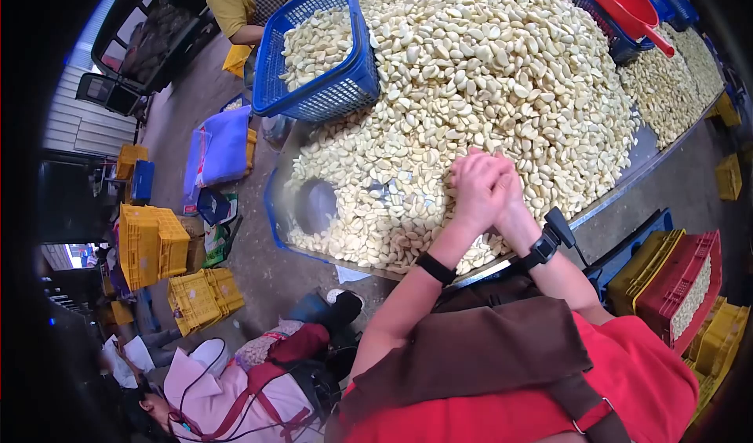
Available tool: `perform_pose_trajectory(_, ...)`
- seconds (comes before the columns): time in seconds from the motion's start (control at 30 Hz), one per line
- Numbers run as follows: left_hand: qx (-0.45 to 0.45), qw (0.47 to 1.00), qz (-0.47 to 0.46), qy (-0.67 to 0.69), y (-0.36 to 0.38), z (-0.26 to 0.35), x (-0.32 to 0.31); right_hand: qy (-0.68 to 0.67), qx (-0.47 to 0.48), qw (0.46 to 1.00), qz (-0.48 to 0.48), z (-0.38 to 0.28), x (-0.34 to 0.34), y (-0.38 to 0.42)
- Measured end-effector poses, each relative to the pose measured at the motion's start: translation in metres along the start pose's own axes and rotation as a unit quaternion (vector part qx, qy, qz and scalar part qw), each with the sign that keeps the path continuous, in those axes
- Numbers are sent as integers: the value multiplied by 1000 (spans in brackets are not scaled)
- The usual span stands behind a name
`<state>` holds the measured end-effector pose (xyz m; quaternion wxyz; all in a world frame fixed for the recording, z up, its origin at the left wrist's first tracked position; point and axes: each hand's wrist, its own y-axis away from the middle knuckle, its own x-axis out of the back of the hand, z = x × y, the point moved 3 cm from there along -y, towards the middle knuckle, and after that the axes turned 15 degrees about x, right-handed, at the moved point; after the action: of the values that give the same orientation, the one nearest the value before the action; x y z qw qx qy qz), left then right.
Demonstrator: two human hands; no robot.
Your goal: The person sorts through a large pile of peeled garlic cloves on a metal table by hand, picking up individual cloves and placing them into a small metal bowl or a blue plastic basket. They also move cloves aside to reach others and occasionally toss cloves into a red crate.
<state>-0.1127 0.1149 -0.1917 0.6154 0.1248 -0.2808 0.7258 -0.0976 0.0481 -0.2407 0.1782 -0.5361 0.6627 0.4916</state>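
Observation:
My left hand and my right hand are clasped together, their fingers closed and folded over each other. No object shows in either hand. They rest at the near part of a big heap of pale, flat, oval pieces, which look like peeled cloves or kernels. The heap lies on a metal table. A black band circles my left wrist, and a black watch is on my right. The palms and the spot directly under them are hidden.
A blue basket of the same pieces stands at the heap's left edge, near a person in yellow. A red scoop lies at far right. Yellow crates stand left; a red crate is right. Another person sits at lower left.

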Motion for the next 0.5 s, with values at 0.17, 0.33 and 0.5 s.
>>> perform_pose_trajectory(0.17,120,934,64,331,-11,-22,8,-60,-41,996,49,-16,10,-4)
perform_pose_trajectory(0.33,265,940,192,-93,-62,-177,101,-126,-142,980,-52,-33,37,11)
perform_pose_trajectory(0.5,252,947,105,-172,-85,-256,73,-71,55,996,21,-142,61,29)
